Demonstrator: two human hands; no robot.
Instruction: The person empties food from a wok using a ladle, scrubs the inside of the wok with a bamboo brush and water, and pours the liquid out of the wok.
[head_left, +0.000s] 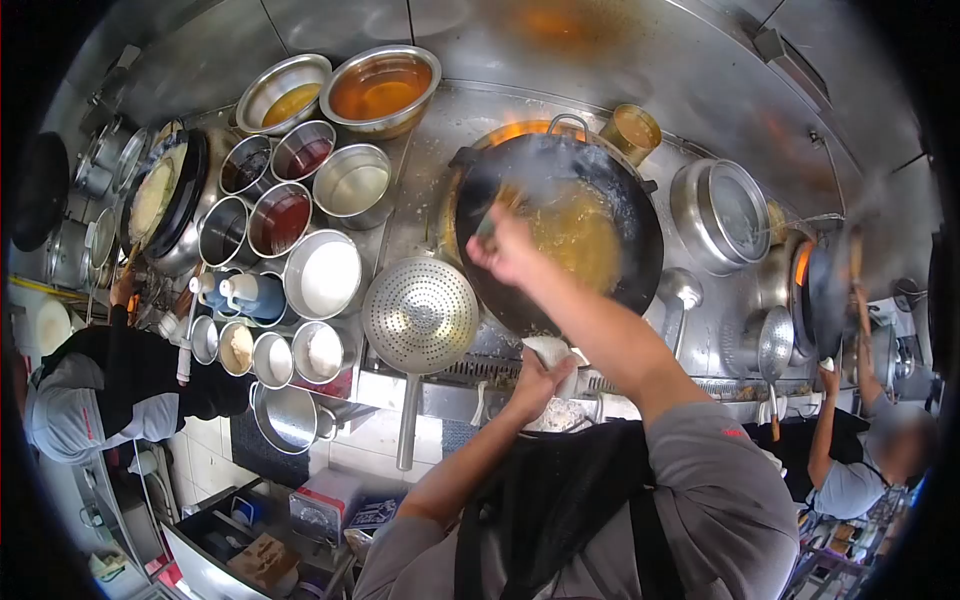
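A large black wok (490, 285) sits over a lit burner, with frothy yellowish liquid (575, 235) and steam in it. My right hand (508, 248) is above the wok's left side, closed around a small brush-like tool (510, 196) with tan bristles; motion blurs it. My left hand (543, 385) grips a folded white cloth (550, 350) at the wok's near rim. Whether the cloth wraps a wok handle is hidden. Left of the wok, a perforated strainer (420, 315) rests with its long handle toward me.
Metal pots of sauces (280, 220) and powders stand at left, below two bowls of orange liquid (382, 88). A ladle (680, 292), stacked pans (720, 215) and a tin (632, 133) are right and behind. Co-workers stand at left (90, 390) and right (850, 460).
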